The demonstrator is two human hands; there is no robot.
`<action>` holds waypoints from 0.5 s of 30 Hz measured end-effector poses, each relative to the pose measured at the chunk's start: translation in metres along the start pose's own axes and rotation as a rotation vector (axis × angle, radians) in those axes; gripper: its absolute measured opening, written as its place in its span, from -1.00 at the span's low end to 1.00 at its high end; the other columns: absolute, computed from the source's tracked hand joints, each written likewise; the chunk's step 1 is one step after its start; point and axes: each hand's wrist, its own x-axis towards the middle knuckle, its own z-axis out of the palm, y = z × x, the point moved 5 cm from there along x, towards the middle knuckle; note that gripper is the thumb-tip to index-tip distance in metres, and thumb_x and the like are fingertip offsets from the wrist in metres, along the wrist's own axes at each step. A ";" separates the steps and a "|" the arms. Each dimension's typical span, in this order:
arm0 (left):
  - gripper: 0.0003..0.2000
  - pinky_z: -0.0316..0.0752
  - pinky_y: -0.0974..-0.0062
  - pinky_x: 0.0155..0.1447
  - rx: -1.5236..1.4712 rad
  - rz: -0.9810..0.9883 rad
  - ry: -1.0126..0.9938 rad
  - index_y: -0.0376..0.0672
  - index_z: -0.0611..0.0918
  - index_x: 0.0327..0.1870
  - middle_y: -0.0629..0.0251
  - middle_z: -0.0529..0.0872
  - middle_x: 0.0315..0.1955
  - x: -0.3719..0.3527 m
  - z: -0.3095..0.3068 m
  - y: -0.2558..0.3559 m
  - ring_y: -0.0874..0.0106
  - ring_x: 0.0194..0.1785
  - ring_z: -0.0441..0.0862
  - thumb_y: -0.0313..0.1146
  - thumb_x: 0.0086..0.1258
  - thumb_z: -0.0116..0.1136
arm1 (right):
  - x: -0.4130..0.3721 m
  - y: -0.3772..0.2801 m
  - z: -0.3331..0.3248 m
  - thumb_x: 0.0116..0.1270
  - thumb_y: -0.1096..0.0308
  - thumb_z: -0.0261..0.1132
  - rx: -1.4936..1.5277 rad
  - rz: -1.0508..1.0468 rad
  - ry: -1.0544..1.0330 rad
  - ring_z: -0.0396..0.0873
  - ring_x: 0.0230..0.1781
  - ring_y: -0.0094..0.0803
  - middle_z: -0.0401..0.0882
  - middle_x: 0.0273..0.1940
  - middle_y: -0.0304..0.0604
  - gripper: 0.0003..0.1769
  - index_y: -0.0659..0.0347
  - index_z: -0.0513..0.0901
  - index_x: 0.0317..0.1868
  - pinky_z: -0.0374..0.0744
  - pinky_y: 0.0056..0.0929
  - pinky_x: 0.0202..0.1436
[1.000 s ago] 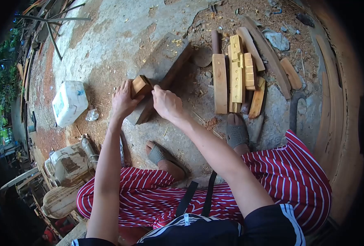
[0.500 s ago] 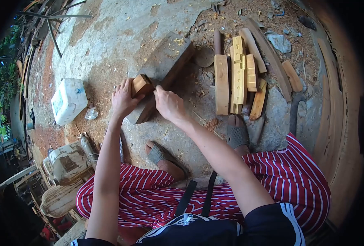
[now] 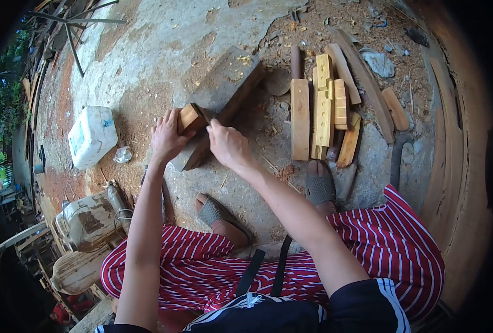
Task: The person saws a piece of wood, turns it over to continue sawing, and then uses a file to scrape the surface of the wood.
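My left hand (image 3: 167,137) grips a short wooden block (image 3: 188,117) and steadies it, tilted, on a thick wooden beam (image 3: 218,86). My right hand (image 3: 228,146) is closed around a thin dark blade-like tool (image 3: 203,114), whose handle is hidden in the fist. The blade lies against the block's end face, on the side toward my right hand. Its exact kind cannot be made out.
Right of the beam lie carved yellow wood pieces (image 3: 323,105), a plain wooden block (image 3: 300,119) and long boards (image 3: 368,91). A white plastic jug (image 3: 93,137) stands at left, above dusty machinery (image 3: 85,219). My sandalled feet (image 3: 221,216) rest on the concrete below the beam.
The blade has shifted slightly up and left across the block's end, and the block has turned a little. Both hands keep their holds. The view has moved slightly.
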 end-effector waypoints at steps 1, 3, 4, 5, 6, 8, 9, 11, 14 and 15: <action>-0.32 0.30 0.16 0.23 0.005 0.001 0.015 -0.01 0.44 0.24 0.31 0.55 0.08 0.002 -0.002 0.001 0.19 0.19 0.47 -0.07 0.06 0.44 | 0.007 0.006 -0.001 0.49 0.22 0.04 -0.016 0.004 0.041 0.68 -0.33 0.16 0.66 -0.43 0.21 -0.76 0.22 0.53 -0.19 0.64 0.06 -0.27; -0.34 0.31 0.17 0.21 0.047 0.038 0.048 -0.02 0.44 0.23 0.29 0.58 0.04 -0.001 -0.001 0.004 0.19 0.17 0.48 -0.09 0.09 0.43 | 0.012 0.009 -0.002 0.49 0.21 0.04 -0.050 0.010 0.015 0.68 -0.32 0.17 0.65 -0.43 0.21 -0.75 0.22 0.53 -0.19 0.64 0.06 -0.26; -0.35 0.32 0.18 0.20 0.068 0.049 0.059 -0.02 0.44 0.23 0.29 0.58 0.04 -0.002 -0.004 0.007 0.19 0.16 0.48 -0.10 0.10 0.42 | 0.014 -0.003 -0.008 0.49 0.21 0.04 -0.027 -0.016 0.024 0.68 -0.31 0.17 0.66 -0.42 0.20 -0.74 0.22 0.54 -0.18 0.64 0.06 -0.25; -0.35 0.32 0.18 0.20 0.064 0.037 0.043 -0.02 0.44 0.23 0.29 0.58 0.04 -0.004 -0.003 0.007 0.19 0.16 0.48 -0.10 0.10 0.42 | 0.007 -0.011 -0.010 0.49 0.20 0.03 0.000 -0.029 0.011 0.68 -0.31 0.18 0.67 -0.42 0.20 -0.73 0.22 0.54 -0.16 0.64 0.07 -0.24; -0.34 0.32 0.18 0.21 0.032 0.016 0.019 -0.02 0.44 0.24 0.29 0.57 0.06 -0.003 -0.002 0.006 0.20 0.16 0.48 -0.09 0.08 0.43 | 0.003 -0.019 -0.019 0.49 0.19 0.03 0.028 -0.003 -0.029 0.69 -0.30 0.17 0.67 -0.40 0.20 -0.73 0.21 0.54 -0.14 0.64 0.08 -0.22; -0.32 0.32 0.18 0.21 0.028 0.017 0.022 -0.03 0.45 0.23 0.30 0.56 0.07 -0.002 -0.001 0.002 0.20 0.17 0.48 -0.09 0.06 0.44 | 0.005 0.007 0.001 0.49 0.20 0.03 -0.011 0.020 -0.034 0.69 -0.31 0.17 0.67 -0.41 0.20 -0.74 0.20 0.53 -0.16 0.64 0.08 -0.23; -0.32 0.30 0.11 0.27 0.041 -0.024 -0.011 -0.05 0.43 0.26 0.21 0.55 0.11 -0.003 -0.006 0.009 0.13 0.22 0.46 -0.10 0.08 0.41 | 0.010 0.008 -0.004 0.50 0.20 0.04 -0.051 0.037 -0.019 0.69 -0.31 0.16 0.66 -0.42 0.20 -0.75 0.20 0.52 -0.17 0.63 0.08 -0.24; -0.32 0.30 0.09 0.26 0.041 0.013 0.018 -0.04 0.44 0.25 0.21 0.56 0.10 -0.001 -0.005 0.006 0.13 0.20 0.47 -0.09 0.08 0.41 | 0.016 0.006 -0.005 0.50 0.19 0.03 -0.066 0.025 -0.037 0.69 -0.29 0.16 0.66 -0.40 0.21 -0.74 0.20 0.52 -0.15 0.64 0.07 -0.23; -0.31 0.30 0.09 0.26 -0.026 0.000 0.019 -0.03 0.44 0.25 0.23 0.56 0.09 -0.002 -0.002 0.002 0.14 0.19 0.48 -0.08 0.06 0.43 | 0.005 -0.019 -0.016 0.49 0.19 0.02 0.011 0.019 -0.055 0.69 -0.27 0.16 0.68 -0.37 0.21 -0.74 0.18 0.53 -0.12 0.64 0.08 -0.22; -0.31 0.30 0.09 0.26 -0.024 -0.009 0.016 -0.03 0.44 0.25 0.23 0.56 0.09 -0.007 -0.002 0.002 0.14 0.19 0.48 -0.08 0.06 0.43 | 0.003 -0.010 -0.008 0.49 0.19 0.02 0.014 0.017 -0.064 0.69 -0.27 0.16 0.68 -0.37 0.21 -0.74 0.18 0.53 -0.12 0.64 0.08 -0.22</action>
